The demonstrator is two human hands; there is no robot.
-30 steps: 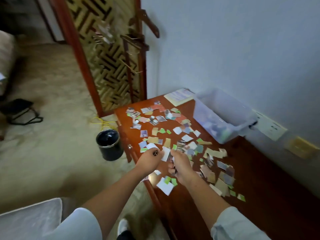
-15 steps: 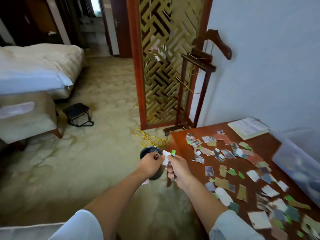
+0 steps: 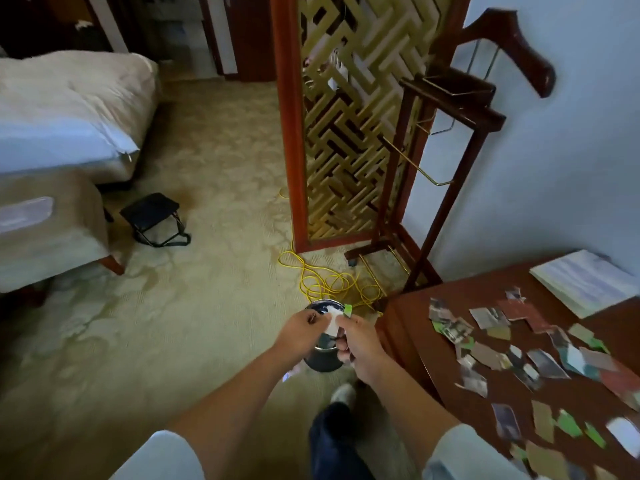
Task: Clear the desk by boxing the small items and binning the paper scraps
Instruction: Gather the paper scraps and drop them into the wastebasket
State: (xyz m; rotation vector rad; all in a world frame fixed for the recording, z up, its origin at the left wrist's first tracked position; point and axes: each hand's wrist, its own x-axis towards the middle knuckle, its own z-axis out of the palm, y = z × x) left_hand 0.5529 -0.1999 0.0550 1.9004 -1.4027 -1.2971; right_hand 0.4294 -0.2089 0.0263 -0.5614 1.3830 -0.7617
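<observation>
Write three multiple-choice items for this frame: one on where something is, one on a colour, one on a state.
1. The black bin stands on: A) the desk; B) the carpet, beside the desk; C) nothing: it is carried.
2. The cable coiled on the carpet is: A) yellow; B) red; C) black.
3. The left hand and right hand: A) lie flat on the desk; B) hang open, holding nothing; C) pinch paper scraps in their fingers above the bin.

B: its base sits on carpet off the desk's corner.
A: the loops read bright yellow.
C: a white and a green scrap show between the fingers, over the bin's rim.
</observation>
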